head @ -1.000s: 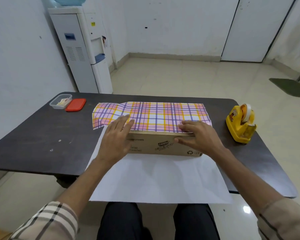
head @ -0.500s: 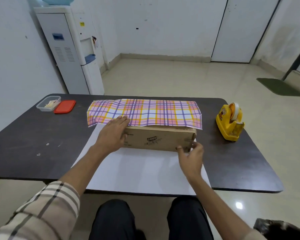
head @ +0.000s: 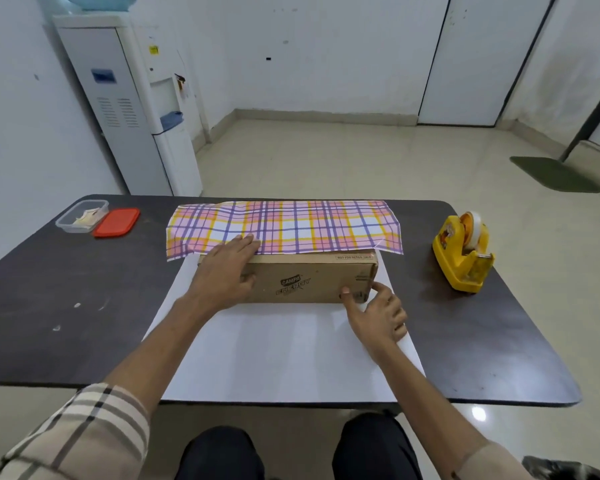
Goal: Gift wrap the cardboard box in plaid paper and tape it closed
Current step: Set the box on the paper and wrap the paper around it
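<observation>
A brown cardboard box (head: 305,282) lies lengthwise on a sheet of plaid paper (head: 284,226) in the middle of the dark table (head: 49,306). The paper's far part is folded over the box top, plaid side up; its white underside (head: 274,355) spreads toward me. My left hand (head: 222,275) lies flat on the box's left end, fingers pressing the plaid edge down. My right hand (head: 378,313) touches the box's lower right corner with thumb and forefinger, resting on the white paper. A yellow tape dispenser (head: 463,252) stands at the right.
A clear plastic container (head: 82,216) and its red lid (head: 116,221) sit at the table's far left. A white water dispenser (head: 129,105) stands behind the table against the wall. My knees are under the near edge.
My right hand left the box top, where it pressed the plaid paper, and came down to the box's near right corner. The left hand stayed on the left end.
</observation>
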